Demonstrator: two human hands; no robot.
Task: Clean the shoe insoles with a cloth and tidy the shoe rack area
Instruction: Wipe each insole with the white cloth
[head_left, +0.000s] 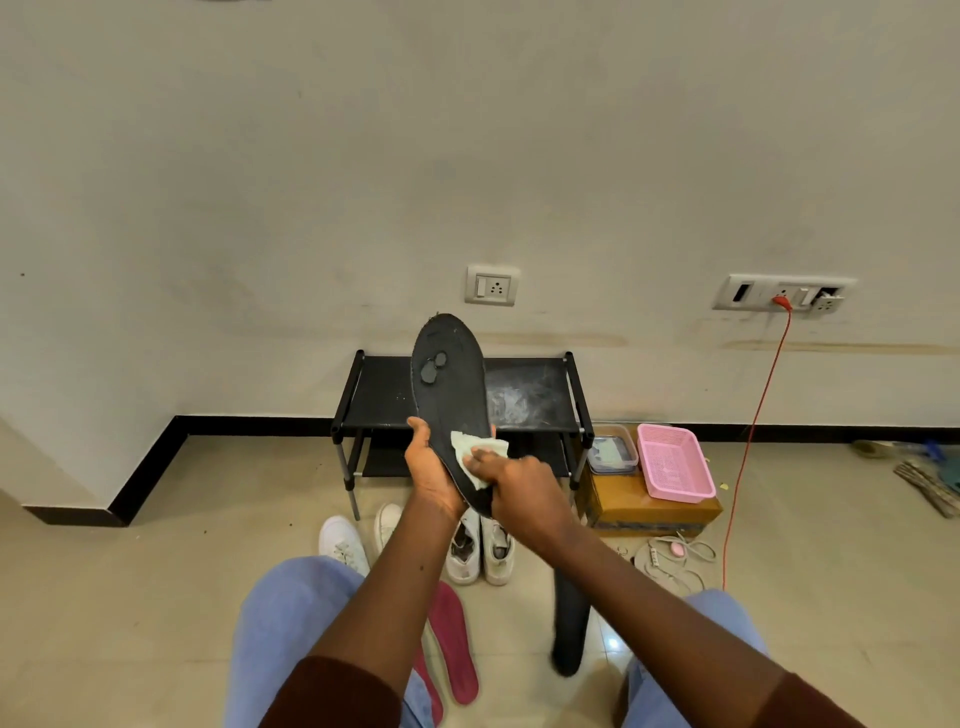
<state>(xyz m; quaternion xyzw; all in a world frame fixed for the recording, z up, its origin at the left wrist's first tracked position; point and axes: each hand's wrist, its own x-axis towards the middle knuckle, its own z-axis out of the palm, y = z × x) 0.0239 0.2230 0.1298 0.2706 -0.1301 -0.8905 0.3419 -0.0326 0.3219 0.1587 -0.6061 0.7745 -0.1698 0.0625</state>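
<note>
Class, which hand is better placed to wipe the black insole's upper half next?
Right: the right hand presses the cloth on the black insole, while the left hand grips its lower part, steadying it.

I see a black insole (451, 395), pale green cloth (479, 446), black rack (524, 387), pink mesh basket (675, 467) on the right, maroon insoles (457, 644) near, white shoes (340, 540), orange cord (753, 441).

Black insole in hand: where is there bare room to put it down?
Bare: the shoe rack's top shelf, and floor left of the rack. Crowded: white shoes and red insoles in front; box and pink basket to its right.
</note>
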